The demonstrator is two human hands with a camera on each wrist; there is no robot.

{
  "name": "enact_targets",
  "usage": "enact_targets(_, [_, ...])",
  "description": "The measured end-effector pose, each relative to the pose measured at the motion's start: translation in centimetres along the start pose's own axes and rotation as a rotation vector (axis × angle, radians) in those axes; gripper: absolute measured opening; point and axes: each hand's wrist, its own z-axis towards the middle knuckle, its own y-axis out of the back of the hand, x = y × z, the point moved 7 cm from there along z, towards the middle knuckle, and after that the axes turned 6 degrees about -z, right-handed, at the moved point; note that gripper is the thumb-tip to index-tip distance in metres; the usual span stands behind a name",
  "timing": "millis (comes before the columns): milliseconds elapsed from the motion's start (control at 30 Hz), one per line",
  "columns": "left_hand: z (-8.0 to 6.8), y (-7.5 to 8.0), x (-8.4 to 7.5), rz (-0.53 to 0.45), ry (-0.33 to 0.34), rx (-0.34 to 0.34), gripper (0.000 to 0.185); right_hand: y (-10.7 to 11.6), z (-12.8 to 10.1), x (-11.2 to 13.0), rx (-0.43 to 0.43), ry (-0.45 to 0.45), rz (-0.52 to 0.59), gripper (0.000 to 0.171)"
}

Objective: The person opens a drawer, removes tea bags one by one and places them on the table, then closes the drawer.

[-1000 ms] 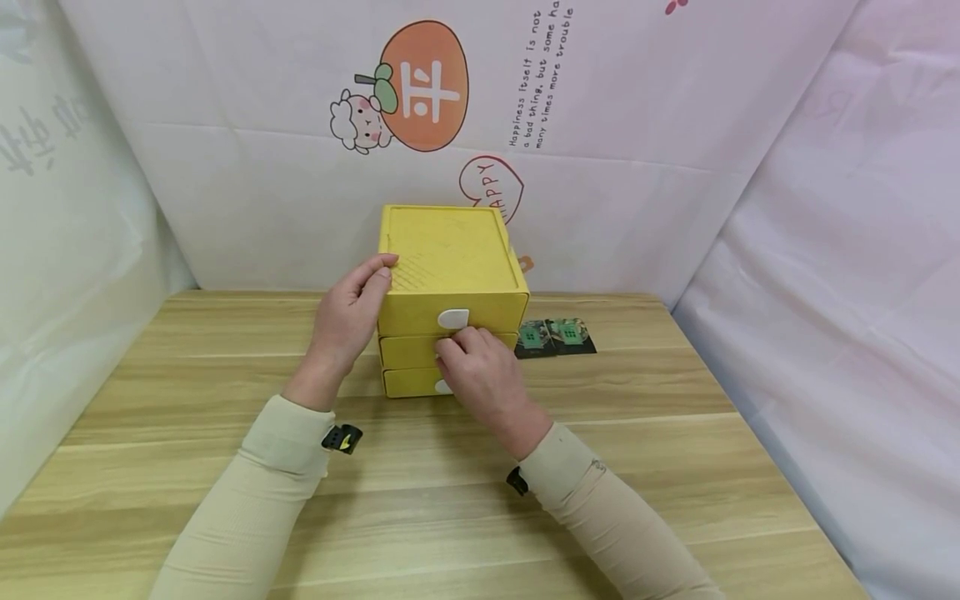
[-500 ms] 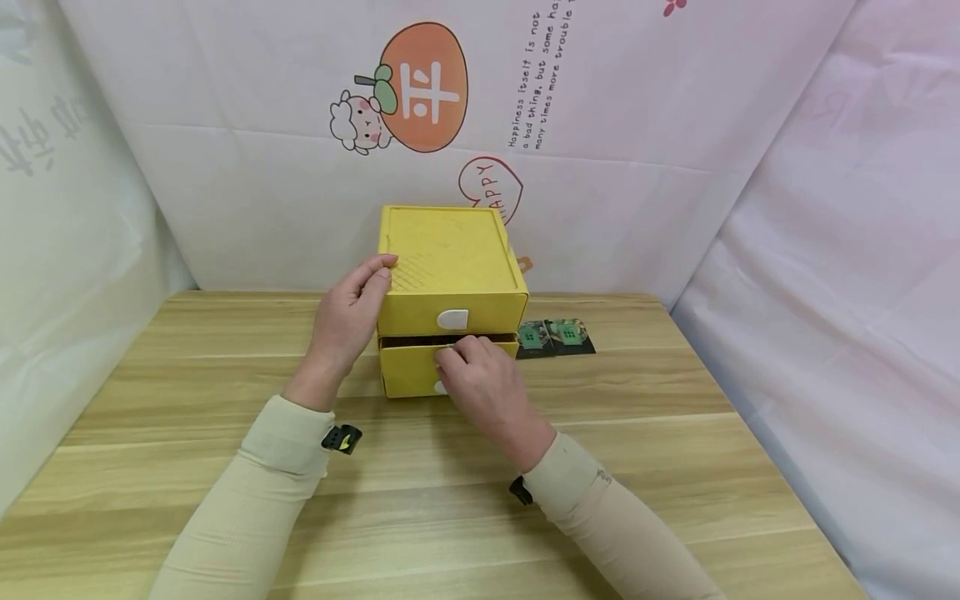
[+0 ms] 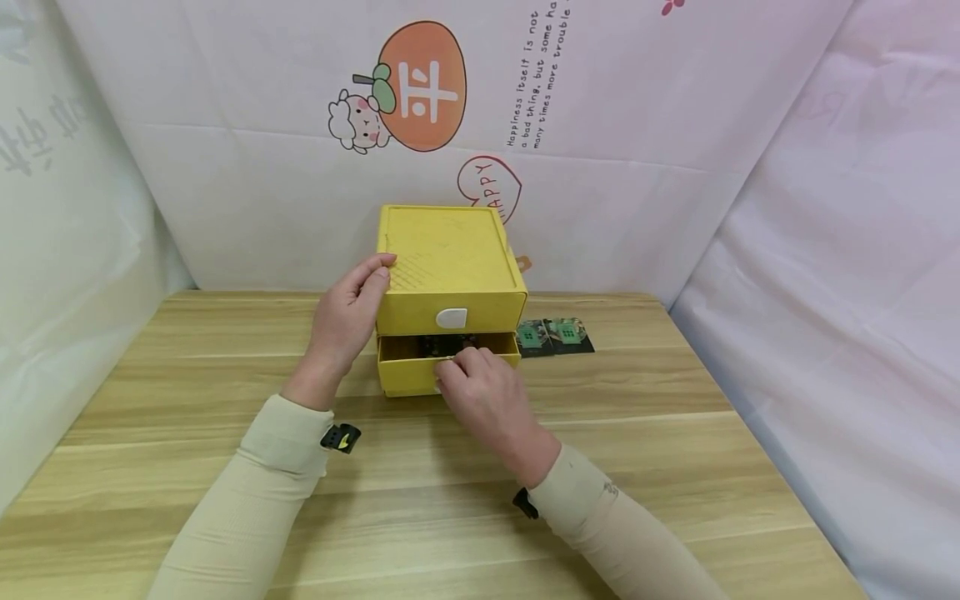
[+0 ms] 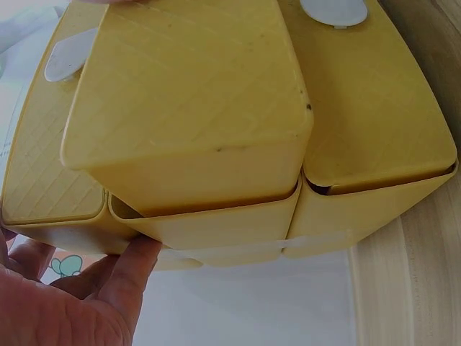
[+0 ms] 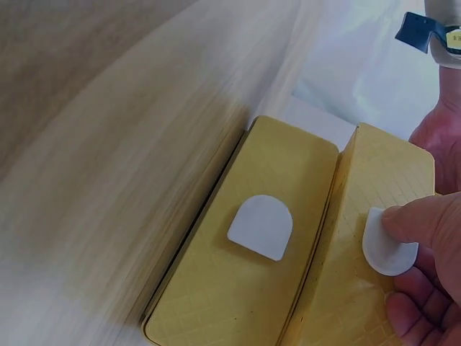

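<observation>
A yellow three-drawer box (image 3: 453,250) stands on the wooden table. Its middle drawer (image 3: 405,372) is partly pulled out, with something dark (image 3: 442,344) visible inside, too shaded to tell. My right hand (image 3: 487,404) pinches that drawer's white handle (image 5: 378,256), the thumb (image 5: 414,220) on its face and the other fingers behind it. Against the upper left side of the box rests my left hand (image 3: 345,321), its extended fingers touching the wall and top edge. The top drawer (image 3: 405,315) and the bottom drawer (image 5: 209,303) look closed.
Two dark cards with green patterns, one nearer (image 3: 531,336) and one farther right (image 3: 572,335), lie on the table (image 3: 637,483) to the right of the box. A printed white cloth (image 3: 615,217) hangs behind.
The middle drawer has come out toward me, pulled by my right hand on its handle, so its dark inside now shows. My left hand has stayed on the box.
</observation>
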Motion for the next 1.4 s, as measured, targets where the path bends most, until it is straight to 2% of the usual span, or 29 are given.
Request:
enact_targets(367, [0.0, 0.0, 0.1, -0.008, 0.002, 0.002, 0.05, 1.1, -0.5, 0.6, -0.029, 0.003, 0.026, 0.007])
enact_targets(833, [-0.1, 0.0, -0.1, -0.012, 0.009, -0.002, 0.049, 2.1, -1.1, 1.3, -0.023, 0.011, 0.021, 0.006])
enact_targets(1100, [-0.2, 0.0, -0.2, -0.012, 0.004, -0.004, 0.049, 2.7, -1.5, 1.7, -0.059, 0.016, 0.028, 0.008])
enact_targets(1400, [-0.2, -0.1, -0.1, -0.017, 0.009, -0.001, 0.049, 3.4, -2.0, 2.1, -0.04, 0.014, 0.028, 0.008])
